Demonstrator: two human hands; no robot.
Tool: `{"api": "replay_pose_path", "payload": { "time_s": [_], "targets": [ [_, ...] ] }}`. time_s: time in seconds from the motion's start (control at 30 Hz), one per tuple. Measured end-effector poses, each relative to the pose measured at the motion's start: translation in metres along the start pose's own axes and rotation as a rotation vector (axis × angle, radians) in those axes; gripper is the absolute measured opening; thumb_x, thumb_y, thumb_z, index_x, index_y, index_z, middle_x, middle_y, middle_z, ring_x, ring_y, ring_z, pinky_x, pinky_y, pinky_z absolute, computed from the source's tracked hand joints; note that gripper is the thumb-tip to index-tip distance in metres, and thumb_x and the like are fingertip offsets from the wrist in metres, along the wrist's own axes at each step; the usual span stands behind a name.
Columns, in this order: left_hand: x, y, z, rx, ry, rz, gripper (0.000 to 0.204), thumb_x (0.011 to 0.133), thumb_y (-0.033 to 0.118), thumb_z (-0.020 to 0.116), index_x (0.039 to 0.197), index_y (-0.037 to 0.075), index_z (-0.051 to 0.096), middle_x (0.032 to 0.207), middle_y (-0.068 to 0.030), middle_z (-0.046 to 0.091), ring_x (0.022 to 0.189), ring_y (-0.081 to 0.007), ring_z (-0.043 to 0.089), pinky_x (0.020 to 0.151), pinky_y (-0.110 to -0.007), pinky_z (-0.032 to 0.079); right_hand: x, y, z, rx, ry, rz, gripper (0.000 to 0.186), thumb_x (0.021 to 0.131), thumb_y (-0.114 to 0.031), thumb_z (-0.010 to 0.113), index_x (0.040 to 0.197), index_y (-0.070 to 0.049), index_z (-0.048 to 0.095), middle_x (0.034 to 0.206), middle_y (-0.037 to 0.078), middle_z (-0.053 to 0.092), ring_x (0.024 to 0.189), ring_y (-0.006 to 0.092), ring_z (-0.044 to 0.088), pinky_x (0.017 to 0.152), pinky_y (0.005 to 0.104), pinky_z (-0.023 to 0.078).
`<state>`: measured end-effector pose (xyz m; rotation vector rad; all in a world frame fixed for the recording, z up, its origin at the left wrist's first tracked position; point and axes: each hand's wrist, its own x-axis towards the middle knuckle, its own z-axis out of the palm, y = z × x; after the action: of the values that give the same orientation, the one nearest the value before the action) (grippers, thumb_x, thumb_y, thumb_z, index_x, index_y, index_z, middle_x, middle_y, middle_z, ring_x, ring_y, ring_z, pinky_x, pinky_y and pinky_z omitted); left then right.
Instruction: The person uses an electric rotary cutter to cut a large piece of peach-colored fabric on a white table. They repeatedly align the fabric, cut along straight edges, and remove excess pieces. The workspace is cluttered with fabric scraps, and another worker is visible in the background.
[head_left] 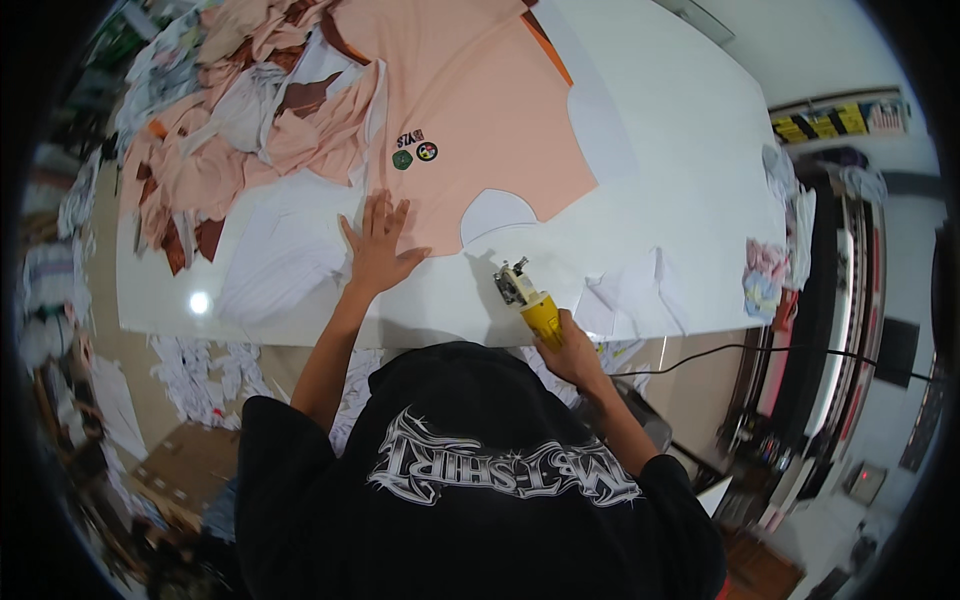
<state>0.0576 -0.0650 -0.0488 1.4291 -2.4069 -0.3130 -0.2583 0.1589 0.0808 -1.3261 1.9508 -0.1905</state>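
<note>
At ten o'clock, a crumpled heap of cloth is spilling over the worktop in soft peach, white and rust folds. Nearer nine, a thin white sheet is lying in wrinkles. Close in at ten, your left hand is pressing flat on the lower edge of the peach panel, its fingers spreading apart and gripping nothing. That panel is lying at twelve, its smooth cloth showing small round badges, angled sides and a scooped lower notch. Its crisp outline is suggesting that the shaping there is largely done; what is left, you cannot tell from here. Between three and four, a yellow power tool with a pale metal-tipped head is pointing toward the panel without touching it, so no cut is being made. At four, the fingers of your right hand are clamping around its handle. At three, limp white pieces are lying loosely, and a thin black cord is trailing outward.
</note>
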Motion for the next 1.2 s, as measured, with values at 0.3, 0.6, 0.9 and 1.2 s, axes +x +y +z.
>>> {"api": "replay_pose_path", "payload": {
  "time_s": [0.3,0.6,0.9,1.2],
  "targets": [
    [0.064,-0.029,-0.028,0.017,-0.436,0.161,0.112,0.07,0.073,0.078,0.164,0.034,0.031,0.176,-0.0093,0.009,0.161,-0.0416,0.0,0.113,-0.084,-0.001,0.001,-0.085,0.081,0.057,0.238,0.126,0.044,0.093,-0.027,0.07,0.114,0.0,0.042,0.098,0.033,0.066,0.09,0.0536,0.065,0.077,0.0584,0.053],
    [0.068,-0.033,-0.031,0.03,-0.535,0.163,0.118,0.066,0.077,0.078,0.165,0.036,0.028,0.177,-0.0081,0.003,0.161,-0.0402,-0.006,0.114,-0.083,-0.004,0.03,-0.112,0.081,0.057,0.289,0.169,0.047,0.092,-0.027,0.071,0.114,0.003,0.043,0.095,0.036,0.067,0.089,0.0549,0.066,0.078,0.0591,0.053],
    [0.07,-0.031,-0.035,0.026,-0.559,0.151,0.119,0.066,0.077,0.078,0.165,0.036,0.027,0.177,-0.0078,0.0,0.161,-0.0396,-0.008,0.115,-0.081,-0.006,0.041,-0.124,0.077,0.079,0.265,0.227,0.048,0.092,-0.029,0.07,0.115,0.003,0.043,0.1,0.037,0.067,0.094,0.0554,0.066,0.082,0.059,0.053],
    [0.068,-0.033,-0.031,-0.043,-0.526,0.145,0.118,0.065,0.072,0.082,0.164,0.034,0.031,0.177,-0.0082,0.003,0.161,-0.0379,-0.006,0.115,-0.081,-0.008,0.07,-0.149,0.073,0.114,0.29,0.291,0.05,0.091,-0.028,0.069,0.116,0.005,0.043,0.098,0.038,0.067,0.094,0.0564,0.066,0.082,0.0582,0.054]
  ]
}}
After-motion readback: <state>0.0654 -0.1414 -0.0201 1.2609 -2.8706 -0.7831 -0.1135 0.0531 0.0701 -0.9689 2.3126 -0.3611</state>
